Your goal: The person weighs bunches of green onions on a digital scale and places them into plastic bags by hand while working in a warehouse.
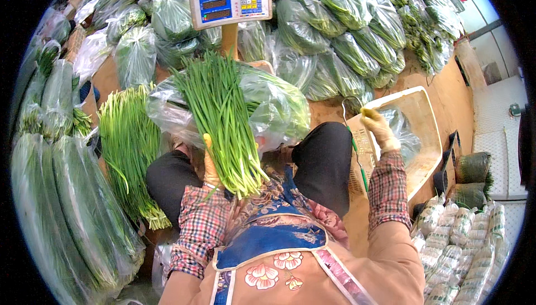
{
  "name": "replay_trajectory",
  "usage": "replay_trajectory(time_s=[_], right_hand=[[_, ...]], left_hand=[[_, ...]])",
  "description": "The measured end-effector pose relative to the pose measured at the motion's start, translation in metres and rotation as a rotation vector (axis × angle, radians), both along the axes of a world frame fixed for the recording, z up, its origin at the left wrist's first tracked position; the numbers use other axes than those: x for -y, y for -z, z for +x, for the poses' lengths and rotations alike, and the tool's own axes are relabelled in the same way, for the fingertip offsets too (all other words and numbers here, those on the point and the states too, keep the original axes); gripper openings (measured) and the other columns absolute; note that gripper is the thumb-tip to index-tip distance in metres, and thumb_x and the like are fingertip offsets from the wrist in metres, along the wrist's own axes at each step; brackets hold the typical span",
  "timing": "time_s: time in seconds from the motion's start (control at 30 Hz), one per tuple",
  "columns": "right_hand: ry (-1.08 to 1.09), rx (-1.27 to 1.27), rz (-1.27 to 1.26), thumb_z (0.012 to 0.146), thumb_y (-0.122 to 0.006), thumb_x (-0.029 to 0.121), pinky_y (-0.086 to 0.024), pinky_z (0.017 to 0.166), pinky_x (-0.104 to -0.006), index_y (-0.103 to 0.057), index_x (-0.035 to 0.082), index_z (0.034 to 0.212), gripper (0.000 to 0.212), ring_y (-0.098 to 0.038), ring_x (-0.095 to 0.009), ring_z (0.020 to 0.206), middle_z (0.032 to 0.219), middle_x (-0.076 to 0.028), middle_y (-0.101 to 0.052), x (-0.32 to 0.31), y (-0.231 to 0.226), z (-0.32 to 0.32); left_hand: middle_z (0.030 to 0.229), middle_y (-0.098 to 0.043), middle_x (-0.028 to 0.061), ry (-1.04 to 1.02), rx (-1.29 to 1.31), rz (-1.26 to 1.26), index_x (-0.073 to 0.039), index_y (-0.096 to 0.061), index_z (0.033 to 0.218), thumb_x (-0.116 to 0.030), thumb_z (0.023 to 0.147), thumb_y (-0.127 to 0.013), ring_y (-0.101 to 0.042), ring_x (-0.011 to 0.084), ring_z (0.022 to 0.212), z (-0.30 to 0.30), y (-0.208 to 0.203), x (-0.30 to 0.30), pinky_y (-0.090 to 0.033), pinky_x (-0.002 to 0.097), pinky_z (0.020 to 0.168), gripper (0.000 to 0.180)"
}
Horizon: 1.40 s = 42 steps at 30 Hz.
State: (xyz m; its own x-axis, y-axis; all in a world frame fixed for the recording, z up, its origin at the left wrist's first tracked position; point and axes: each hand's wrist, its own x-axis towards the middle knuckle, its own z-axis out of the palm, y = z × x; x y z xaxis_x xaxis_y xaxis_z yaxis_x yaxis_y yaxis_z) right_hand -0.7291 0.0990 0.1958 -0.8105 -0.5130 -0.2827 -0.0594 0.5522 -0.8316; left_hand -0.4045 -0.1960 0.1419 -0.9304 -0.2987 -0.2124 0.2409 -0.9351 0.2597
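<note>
My left hand [210, 162], in a yellowish glove, is closed round a large bunch of garlic chives [220, 115]. The green tips point away from me and the pale cut ends hang over my lap. Behind the bunch, a clear plastic bag of greens [279, 109] rests in front of the scale [230, 3]. My right hand [379, 130], gloved too, is at the left side of a cream plastic crate [430, 132], its fingers curled. Clear plastic bags [405, 132] lie in the crate beside this hand. What its fingers hold, if anything, is hidden.
Loose chives [131, 143] stand stacked left of my knee, beside long bagged greens [84, 204]. Bagged vegetables [312, 20] are heaped behind the scale. A bent metal hook with a green cord [354, 137] stands by the crate. White wrapped bundles [460, 243] lie at lower right.
</note>
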Motion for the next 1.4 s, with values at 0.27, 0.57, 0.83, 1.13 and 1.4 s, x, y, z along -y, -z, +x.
replay_trajectory(time_s=[0.27, 0.57, 0.83, 1.13, 1.4], right_hand=[[-0.381, 0.626, -0.068, 0.089, -0.057, 0.026, -0.046, 0.082, -0.0262, -0.039, -0.001, 0.131, 0.054, -0.057, -0.014, 0.096, 0.111, -0.010, -0.059, 0.141, -0.016, 0.190], [-0.321, 0.828, -0.568, 0.067, -0.079, 0.015, -0.041, 0.093, -0.0318, -0.042, 0.002, 0.127, 0.071, -0.050, -0.017, 0.107, 0.116, -0.006, -0.053, 0.186, 0.041, 0.279], [-0.170, 0.713, -0.546, 0.069, -0.069, 0.004, -0.047, 0.067, -0.0264, -0.056, 0.001, 0.107, 0.039, -0.058, -0.014, 0.077, 0.091, -0.006, -0.062, 0.175, -0.013, 0.230], [-0.567, 0.102, -0.602, 0.071, -0.073, 0.005, -0.048, 0.076, -0.0273, -0.056, 0.001, 0.110, 0.042, -0.059, -0.012, 0.084, 0.091, -0.005, -0.064, 0.239, -0.094, 0.195], [-0.808, -0.621, -0.622, 0.064, -0.072, 0.015, -0.049, 0.072, -0.0419, -0.047, 0.010, 0.114, 0.057, -0.061, -0.033, 0.085, 0.088, -0.016, -0.060, 0.336, -0.044, 0.208]], left_hand=[[0.110, -0.059, 0.0175, 0.127, 0.073, -0.028, -0.002, -0.046, 0.124, -0.063, 0.078, -0.054, -0.062, 0.0290, 0.094, 0.007, 0.022, 0.010, -0.054, 0.0423, 0.080, 0.076], [0.097, -0.057, 0.0044, -0.137, 0.282, -0.235, -0.007, -0.053, 0.113, -0.042, 0.083, -0.062, -0.056, 0.0170, 0.086, -0.003, 0.044, -0.006, -0.047, 0.0292, 0.073, 0.046], [0.134, -0.043, 0.0137, -0.006, 0.011, -0.355, -0.001, -0.035, 0.135, -0.061, 0.089, -0.036, -0.041, 0.0255, 0.124, -0.025, -0.052, 0.013, -0.027, 0.0378, 0.107, 0.076], [0.136, -0.037, 0.0246, 0.279, 1.343, -2.025, 0.003, -0.032, 0.135, -0.036, 0.083, -0.059, -0.040, 0.0329, 0.124, -0.021, -0.010, 0.176, -0.031, 0.0433, 0.103, 0.070], [0.113, -0.049, 0.0169, 0.024, 0.728, -1.384, 0.002, -0.038, 0.131, -0.028, 0.086, -0.057, -0.050, 0.0230, 0.100, -0.012, -0.069, 0.247, -0.041, 0.0367, 0.085, 0.057]])
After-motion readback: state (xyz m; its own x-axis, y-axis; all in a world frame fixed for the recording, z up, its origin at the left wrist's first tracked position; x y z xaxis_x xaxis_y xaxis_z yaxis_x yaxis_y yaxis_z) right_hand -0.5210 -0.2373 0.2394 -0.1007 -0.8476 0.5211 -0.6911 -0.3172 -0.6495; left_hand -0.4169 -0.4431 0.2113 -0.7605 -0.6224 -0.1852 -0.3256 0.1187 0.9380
